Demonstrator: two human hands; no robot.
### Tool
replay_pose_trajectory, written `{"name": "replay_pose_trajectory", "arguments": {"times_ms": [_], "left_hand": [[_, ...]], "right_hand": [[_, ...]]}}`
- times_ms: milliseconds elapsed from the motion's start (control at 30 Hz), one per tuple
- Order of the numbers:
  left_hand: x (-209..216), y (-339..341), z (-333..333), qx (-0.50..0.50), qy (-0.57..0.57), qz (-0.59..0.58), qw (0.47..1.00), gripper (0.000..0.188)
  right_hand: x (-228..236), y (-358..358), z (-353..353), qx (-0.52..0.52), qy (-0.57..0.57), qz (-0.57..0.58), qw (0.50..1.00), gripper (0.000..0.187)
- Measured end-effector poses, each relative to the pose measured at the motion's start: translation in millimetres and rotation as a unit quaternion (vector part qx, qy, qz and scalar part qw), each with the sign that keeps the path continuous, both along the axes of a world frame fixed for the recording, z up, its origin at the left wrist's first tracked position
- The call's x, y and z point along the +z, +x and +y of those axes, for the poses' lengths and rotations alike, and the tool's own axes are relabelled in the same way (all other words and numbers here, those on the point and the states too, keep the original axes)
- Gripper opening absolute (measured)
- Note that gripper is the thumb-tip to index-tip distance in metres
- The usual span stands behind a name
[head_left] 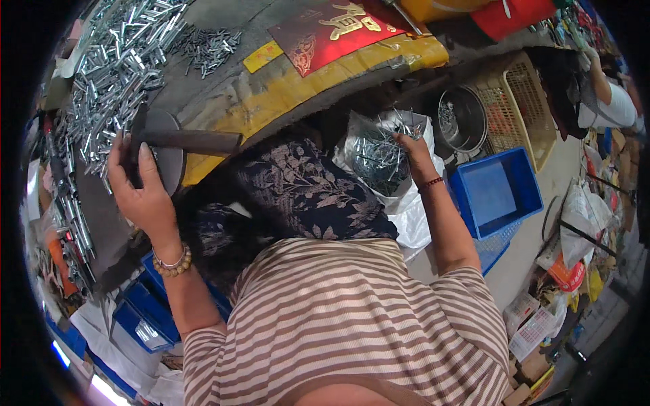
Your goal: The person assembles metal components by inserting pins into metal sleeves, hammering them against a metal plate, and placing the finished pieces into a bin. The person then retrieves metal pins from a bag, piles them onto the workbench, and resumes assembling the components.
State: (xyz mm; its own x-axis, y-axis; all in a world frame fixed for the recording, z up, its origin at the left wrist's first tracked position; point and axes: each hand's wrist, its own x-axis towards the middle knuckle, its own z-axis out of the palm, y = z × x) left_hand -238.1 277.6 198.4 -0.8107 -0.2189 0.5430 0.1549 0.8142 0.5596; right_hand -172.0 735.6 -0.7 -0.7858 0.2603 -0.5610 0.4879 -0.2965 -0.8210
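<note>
My left hand [145,193] is at the bench edge, thumb and fingers closed around the upright part of a dark T-shaped tool [196,140]. The tool's bar points right over a round grey plate [175,162]. A heap of shiny metal pins [118,74] spreads beside and beyond that hand. My right hand [416,157] reaches to a white plastic bag [428,135] resting at my right thigh. Thin metal rods [379,155] fill the bag, and my fingertips are pinched on some at its mouth. The exact number is hidden.
A small pile of darker pins [210,49] and a red paper sheet [332,34] lie on the bench, edged with yellow tape [291,91]. Right of the bag are a metal bowl [467,135], a cream basket [525,95] and a blue bin [497,193]. Another person's arm [599,78] shows far right.
</note>
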Motion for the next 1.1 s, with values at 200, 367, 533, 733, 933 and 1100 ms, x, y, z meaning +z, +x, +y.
{"name": "replay_pose_trajectory", "arguments": {"times_ms": [200,367,533,733,933,1100], "left_hand": [[-1,-1,0,-0.011,0.008,0.010,1.000,0.039],[2,1,1,0.004,-0.009,-0.009,1.000,0.039],[3,2,-3,0.003,0.002,-0.006,1.000,0.040],[8,1,0,0.010,0.005,-0.004,1.000,0.043],[9,3,-4,0.005,-0.039,-0.006,0.999,0.046],[17,8,-1,0.007,-0.041,0.002,0.999,0.046]], "right_hand": [[60,-7,-6,0.005,0.018,-0.050,0.999,0.030],[72,-2,19,0.016,0.032,-0.028,0.999,0.026],[157,-4,3,-0.008,0.025,-0.029,0.999,0.025],[237,-10,-7,-0.014,0.012,0.004,1.000,0.018],[295,-43,-21,0.058,0.020,0.039,0.997,0.026],[334,-119,-78,0.134,0.032,0.097,0.986,0.025]]}}
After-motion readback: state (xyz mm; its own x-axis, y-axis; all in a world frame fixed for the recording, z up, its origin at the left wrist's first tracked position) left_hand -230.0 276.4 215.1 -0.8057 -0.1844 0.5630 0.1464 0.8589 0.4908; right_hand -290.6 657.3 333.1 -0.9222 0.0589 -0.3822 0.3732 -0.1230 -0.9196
